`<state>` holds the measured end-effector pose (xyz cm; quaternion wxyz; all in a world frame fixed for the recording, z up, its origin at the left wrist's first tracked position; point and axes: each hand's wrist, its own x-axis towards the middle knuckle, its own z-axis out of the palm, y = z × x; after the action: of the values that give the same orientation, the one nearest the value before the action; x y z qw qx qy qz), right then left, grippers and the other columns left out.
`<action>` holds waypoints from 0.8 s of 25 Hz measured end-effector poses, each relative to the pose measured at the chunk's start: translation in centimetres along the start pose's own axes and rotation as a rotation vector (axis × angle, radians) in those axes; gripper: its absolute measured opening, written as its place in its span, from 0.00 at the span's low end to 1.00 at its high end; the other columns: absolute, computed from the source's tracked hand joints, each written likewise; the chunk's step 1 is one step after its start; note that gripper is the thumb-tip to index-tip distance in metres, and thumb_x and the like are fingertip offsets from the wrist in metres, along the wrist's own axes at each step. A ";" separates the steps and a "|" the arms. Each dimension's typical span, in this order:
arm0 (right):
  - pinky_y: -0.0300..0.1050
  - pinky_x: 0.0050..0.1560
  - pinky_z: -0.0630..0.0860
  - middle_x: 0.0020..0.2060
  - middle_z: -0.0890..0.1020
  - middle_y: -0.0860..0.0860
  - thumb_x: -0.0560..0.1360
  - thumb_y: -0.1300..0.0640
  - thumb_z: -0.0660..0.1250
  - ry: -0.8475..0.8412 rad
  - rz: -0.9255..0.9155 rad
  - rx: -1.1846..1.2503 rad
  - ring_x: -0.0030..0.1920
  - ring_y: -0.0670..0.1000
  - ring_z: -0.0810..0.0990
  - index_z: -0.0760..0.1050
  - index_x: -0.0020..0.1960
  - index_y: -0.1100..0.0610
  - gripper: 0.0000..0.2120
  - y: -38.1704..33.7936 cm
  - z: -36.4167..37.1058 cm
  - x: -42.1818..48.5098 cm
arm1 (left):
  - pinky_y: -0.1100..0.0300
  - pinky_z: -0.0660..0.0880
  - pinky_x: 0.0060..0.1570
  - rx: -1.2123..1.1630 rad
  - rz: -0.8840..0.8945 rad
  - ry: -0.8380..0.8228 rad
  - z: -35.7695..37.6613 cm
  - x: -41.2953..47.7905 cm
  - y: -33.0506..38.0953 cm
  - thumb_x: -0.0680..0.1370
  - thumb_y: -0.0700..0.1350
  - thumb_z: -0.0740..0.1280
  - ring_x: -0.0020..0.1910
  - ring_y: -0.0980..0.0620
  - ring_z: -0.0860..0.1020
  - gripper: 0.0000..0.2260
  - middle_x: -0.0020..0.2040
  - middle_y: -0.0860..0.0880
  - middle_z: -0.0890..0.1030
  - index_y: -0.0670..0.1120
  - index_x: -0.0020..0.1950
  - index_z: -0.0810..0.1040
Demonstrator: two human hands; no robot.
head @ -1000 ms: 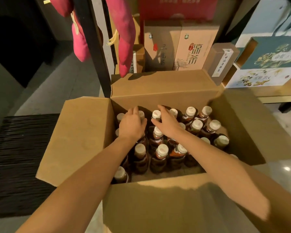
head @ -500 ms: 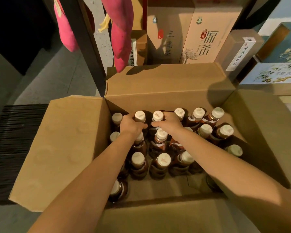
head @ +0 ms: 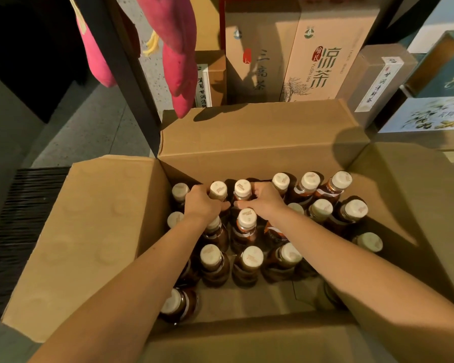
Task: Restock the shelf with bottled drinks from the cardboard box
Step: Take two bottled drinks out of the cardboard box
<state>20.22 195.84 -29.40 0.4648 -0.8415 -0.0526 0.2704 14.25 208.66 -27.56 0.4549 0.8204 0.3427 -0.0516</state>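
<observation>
Picking is in hand: left hand (head: 203,204) and right hand (head: 266,203) are closed on bottle necks in the cardboard box (head: 260,150); a straight lift is called for next

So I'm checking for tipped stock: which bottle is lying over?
The bottle alone in the box's near-left corner; it leans over, the rest stand upright.

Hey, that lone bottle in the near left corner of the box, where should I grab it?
Grip the corner bottle by its neck just under the cap, coming straight down from above: it stands upright against the cardboard box walls, so its sides are hard to reach.
</observation>
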 end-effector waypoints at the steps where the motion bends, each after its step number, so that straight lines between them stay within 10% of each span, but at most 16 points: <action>1: 0.52 0.63 0.73 0.58 0.80 0.55 0.67 0.61 0.75 0.012 -0.026 -0.007 0.61 0.54 0.77 0.75 0.62 0.59 0.24 0.0 0.2 -0.2 | 0.54 0.73 0.57 0.036 0.058 0.024 0.0 -0.3 0.0 0.71 0.42 0.74 0.60 0.46 0.76 0.21 0.58 0.44 0.80 0.41 0.62 0.76; 15: 0.45 0.61 0.71 0.57 0.80 0.51 0.72 0.56 0.71 0.220 -0.486 0.080 0.58 0.47 0.75 0.74 0.60 0.59 0.18 -10.4 -3.8 -8.6 | 0.50 0.70 0.65 -0.321 0.541 0.134 -8.6 -7.3 4.4 0.74 0.47 0.70 0.64 0.53 0.74 0.22 0.62 0.51 0.78 0.45 0.66 0.73; 20: 0.28 0.46 0.71 0.49 0.79 0.47 0.73 0.58 0.69 0.199 -0.624 0.182 0.46 0.38 0.76 0.75 0.59 0.57 0.14 -18.2 -5.4 -13.7 | 0.64 0.75 0.54 -0.401 0.717 0.157 -15.2 -12.0 8.4 0.76 0.46 0.67 0.54 0.60 0.79 0.13 0.53 0.53 0.81 0.46 0.61 0.76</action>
<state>14.28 197.41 -6.80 0.6012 -0.7622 -0.2377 0.0354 6.85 211.39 -8.00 0.5671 0.7845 0.0721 0.2404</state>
